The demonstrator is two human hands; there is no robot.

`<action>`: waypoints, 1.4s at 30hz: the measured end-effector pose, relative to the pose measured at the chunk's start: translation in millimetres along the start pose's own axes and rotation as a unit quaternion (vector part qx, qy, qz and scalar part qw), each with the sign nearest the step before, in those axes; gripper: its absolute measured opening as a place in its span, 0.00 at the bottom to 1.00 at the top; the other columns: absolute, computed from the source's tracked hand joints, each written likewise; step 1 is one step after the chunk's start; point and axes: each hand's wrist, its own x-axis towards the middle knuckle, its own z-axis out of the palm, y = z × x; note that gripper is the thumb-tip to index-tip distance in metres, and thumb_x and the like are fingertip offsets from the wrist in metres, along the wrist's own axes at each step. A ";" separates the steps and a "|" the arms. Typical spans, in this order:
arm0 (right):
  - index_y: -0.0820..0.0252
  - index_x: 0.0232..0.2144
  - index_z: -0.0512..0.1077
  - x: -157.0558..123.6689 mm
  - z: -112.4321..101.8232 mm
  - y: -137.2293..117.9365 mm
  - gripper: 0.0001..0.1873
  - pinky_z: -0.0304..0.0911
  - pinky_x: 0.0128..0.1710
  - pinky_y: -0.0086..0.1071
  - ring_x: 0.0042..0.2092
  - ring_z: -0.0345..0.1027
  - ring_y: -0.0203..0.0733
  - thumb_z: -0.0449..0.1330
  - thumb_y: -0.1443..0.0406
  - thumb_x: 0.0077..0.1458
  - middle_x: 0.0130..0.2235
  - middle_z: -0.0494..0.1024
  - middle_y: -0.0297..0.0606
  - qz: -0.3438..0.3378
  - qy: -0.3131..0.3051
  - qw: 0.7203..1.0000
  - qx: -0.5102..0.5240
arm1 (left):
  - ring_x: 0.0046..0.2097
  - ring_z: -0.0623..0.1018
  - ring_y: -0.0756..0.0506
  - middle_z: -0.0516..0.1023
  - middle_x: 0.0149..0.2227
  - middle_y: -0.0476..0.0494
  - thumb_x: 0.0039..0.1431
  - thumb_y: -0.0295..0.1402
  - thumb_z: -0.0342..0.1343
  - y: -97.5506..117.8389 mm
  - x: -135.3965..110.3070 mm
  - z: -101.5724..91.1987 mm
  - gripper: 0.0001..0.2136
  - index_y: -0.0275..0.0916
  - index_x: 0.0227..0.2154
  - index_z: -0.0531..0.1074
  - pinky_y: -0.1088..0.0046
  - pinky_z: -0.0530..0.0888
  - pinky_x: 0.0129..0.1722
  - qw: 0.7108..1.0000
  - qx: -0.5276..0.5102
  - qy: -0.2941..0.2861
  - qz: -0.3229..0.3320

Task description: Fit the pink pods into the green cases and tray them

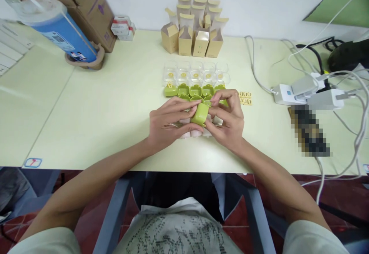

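My left hand point(170, 121) and my right hand point(227, 117) meet at the middle of the pale table point(95, 119), both closed on one small green plastic case point(200, 114). Just beyond my fingers lie rows of more green cases point(190, 91). Behind those stands a row of clear plastic lids point(196, 73) with small yellow marks. Several open tan cardboard boxes point(192, 27) stand in a cluster further back. A few small yellow pieces point(245, 98) lie right of my right hand. Pale items under my hands are mostly hidden.
A blue-and-white cylinder point(54, 27) leans in a holder at the back left, beside brown cartons point(86, 4). A small red-and-white box point(123, 27) sits near them. At the right are white chargers point(302, 90), tangled cables point(346, 77) and a blurred dark object point(309, 131).
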 end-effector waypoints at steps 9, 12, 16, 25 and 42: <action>0.51 0.50 0.86 12.6 -5.4 -8.0 0.10 0.80 0.31 0.38 0.32 0.82 0.42 0.72 0.69 0.70 0.37 0.88 0.35 -0.043 0.088 0.995 0.032 | 0.45 0.93 0.39 0.92 0.40 0.45 0.47 0.55 0.85 -11.1 10.8 -13.5 0.25 0.44 0.39 0.87 0.55 0.91 0.54 0.929 -0.221 0.021 -0.297; 0.50 0.49 0.88 14.1 -6.9 -8.3 0.12 0.82 0.33 0.39 0.35 0.84 0.44 0.72 0.70 0.68 0.41 0.90 0.37 -0.063 0.072 0.995 -0.021 | 0.43 0.93 0.39 0.92 0.38 0.46 0.47 0.55 0.86 -10.6 11.2 -13.7 0.25 0.44 0.38 0.86 0.57 0.91 0.51 0.924 -0.229 0.010 -0.305; 0.49 0.55 0.87 12.4 -10.4 -10.7 0.19 0.84 0.38 0.39 0.40 0.85 0.44 0.71 0.74 0.67 0.43 0.89 0.38 -0.096 0.059 0.992 -0.051 | 0.44 0.93 0.38 0.92 0.39 0.44 0.44 0.52 0.88 -10.3 7.8 -12.0 0.25 0.43 0.38 0.86 0.59 0.91 0.49 0.922 -0.226 -0.010 -0.313; 0.51 0.58 0.85 9.8 -14.8 -10.3 0.18 0.86 0.40 0.38 0.42 0.86 0.44 0.71 0.72 0.70 0.44 0.88 0.39 -0.119 0.030 0.989 -0.077 | 0.43 0.93 0.38 0.92 0.42 0.40 0.54 0.53 0.83 -13.4 3.7 -14.4 0.23 0.42 0.41 0.87 0.60 0.91 0.41 0.915 -0.239 -0.042 -0.322; 0.49 0.42 0.83 12.1 -10.9 -16.2 0.02 0.82 0.46 0.50 0.47 0.78 0.50 0.73 0.63 0.70 0.43 0.82 0.41 -0.017 -0.005 0.994 -0.107 | 0.55 0.91 0.38 0.90 0.53 0.40 0.50 0.42 0.87 -15.4 -1.1 -10.5 0.27 0.47 0.52 0.85 0.57 0.91 0.55 0.948 -0.193 -0.055 -0.246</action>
